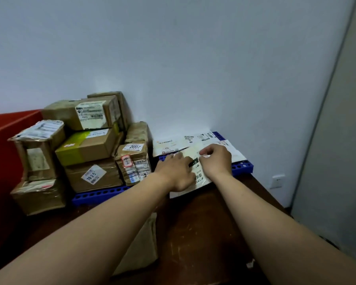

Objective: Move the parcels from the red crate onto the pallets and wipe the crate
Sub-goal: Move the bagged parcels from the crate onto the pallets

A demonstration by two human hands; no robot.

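Note:
A flat white mailer parcel [195, 153] with barcodes lies across the front edge of the blue pallet [242, 168] at the right, on top of other white mailers [173, 144]. My left hand [178, 171] rests on the parcel's left part with fingers stretched flat. My right hand [216, 160] lies on its right part with fingers bent down onto it; whether they pinch it is unclear. Brown cardboard boxes [88, 148] are stacked on the blue pallet [99, 194] at the left. The red crate is not in view.
A red panel [6, 128] stands at the far left behind the boxes. A flat brown package [140, 247] lies on the dark floor beneath my left forearm. White walls close the corner, with a socket [277, 181] low on the right wall.

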